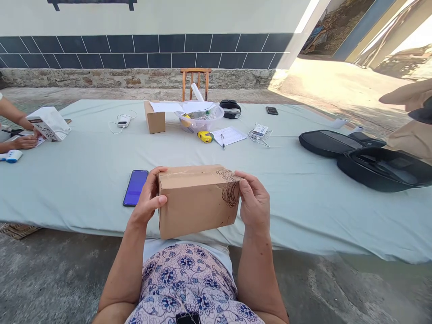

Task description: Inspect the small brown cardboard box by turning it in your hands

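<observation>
Two hands (147,200) (255,200), box (192,207) between — near table edge (84,228)

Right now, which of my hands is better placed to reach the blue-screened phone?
Probably your left hand: the blue-screened phone lies right beside it, while your right hand is at the opposite end of the cardboard box. Both hands hold that box, so the left would need freeing.

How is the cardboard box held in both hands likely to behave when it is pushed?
The cardboard box would probably feel fairly stiff: its walls look flat between the left hand and right hand. Its flat faces and straight edges make rolling unlikely. It may be light, being cardboard, but any contents are hidden.
</observation>
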`<state>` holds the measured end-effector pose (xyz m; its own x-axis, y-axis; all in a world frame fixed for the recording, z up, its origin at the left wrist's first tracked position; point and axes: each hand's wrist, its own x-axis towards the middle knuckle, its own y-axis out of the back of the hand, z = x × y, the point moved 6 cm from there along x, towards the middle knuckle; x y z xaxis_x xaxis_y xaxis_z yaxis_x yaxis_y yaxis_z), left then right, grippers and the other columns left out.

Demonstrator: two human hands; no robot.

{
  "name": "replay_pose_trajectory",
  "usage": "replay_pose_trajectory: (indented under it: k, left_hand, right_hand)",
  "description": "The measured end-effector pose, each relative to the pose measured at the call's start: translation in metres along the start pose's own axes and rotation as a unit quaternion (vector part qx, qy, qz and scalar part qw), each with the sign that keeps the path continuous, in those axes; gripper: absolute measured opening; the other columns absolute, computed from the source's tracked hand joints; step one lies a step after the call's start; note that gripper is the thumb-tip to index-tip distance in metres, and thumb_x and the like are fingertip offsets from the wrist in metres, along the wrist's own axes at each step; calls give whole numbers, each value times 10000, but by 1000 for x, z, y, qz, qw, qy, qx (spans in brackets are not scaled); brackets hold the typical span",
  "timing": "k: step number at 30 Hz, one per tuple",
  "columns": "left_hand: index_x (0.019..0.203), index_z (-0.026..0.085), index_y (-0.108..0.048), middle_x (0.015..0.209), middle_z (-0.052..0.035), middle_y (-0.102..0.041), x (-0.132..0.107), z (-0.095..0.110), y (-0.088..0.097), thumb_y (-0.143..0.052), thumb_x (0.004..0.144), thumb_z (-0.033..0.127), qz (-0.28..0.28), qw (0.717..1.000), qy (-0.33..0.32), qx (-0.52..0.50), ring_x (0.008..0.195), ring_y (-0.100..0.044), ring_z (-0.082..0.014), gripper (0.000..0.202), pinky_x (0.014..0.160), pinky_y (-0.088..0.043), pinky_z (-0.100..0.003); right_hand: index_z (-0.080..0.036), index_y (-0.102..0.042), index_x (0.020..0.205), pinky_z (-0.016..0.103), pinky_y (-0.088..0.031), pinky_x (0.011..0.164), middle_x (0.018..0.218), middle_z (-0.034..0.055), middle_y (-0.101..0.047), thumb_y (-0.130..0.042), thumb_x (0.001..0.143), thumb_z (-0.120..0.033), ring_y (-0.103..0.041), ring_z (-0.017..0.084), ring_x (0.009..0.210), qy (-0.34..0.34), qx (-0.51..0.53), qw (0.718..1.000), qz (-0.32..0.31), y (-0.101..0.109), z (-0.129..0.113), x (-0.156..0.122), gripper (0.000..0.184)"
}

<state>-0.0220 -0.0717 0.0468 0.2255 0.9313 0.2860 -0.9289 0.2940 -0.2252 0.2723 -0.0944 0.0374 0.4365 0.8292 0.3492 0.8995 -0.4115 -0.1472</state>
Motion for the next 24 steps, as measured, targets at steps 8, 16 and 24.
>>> replay_pose_trajectory:
  k: [8, 16, 24]
  left_hand:
    - [1224, 281, -627, 1071, -28, -701, -2, -13, -2, -861, 667, 575, 76, 983, 75, -152, 893, -712, -238, 672, 735, -558, -329]
    - [1100, 177, -718, 1001, -91, -799, 0, -19, 3, -768, 747, 652, 176, 955, 112, -210, 1017, -759, -332, 594, 856, -606, -414]
    - [1073, 211, -755, 1088, -63, -816, 11, -20, 3, -777, 804, 574, 210, 941, 44, -260, 1173, -737, -317, 452, 966, -607, -398]
  right_hand:
    - [-290, -772, 1231, 398, -609, 893, 1129, 61, -800, -785, 837, -621, -735, 260, 1029, -38, 1, 999, -37, -3, 0, -5, 515]
    - [-281, -767, 1274, 488, -571, 1089, 1353, 89, -772, -749, 845, -690, -695, 325, 1276, -40, -20, 989, -138, -15, 1, -6, 593]
    - [-282, -648, 1428, 550, -513, 1181, 1454, 106, -701, -708, 899, -630, -654, 319, 1355, 2, -65, 992, -107, -20, 6, -6, 636]
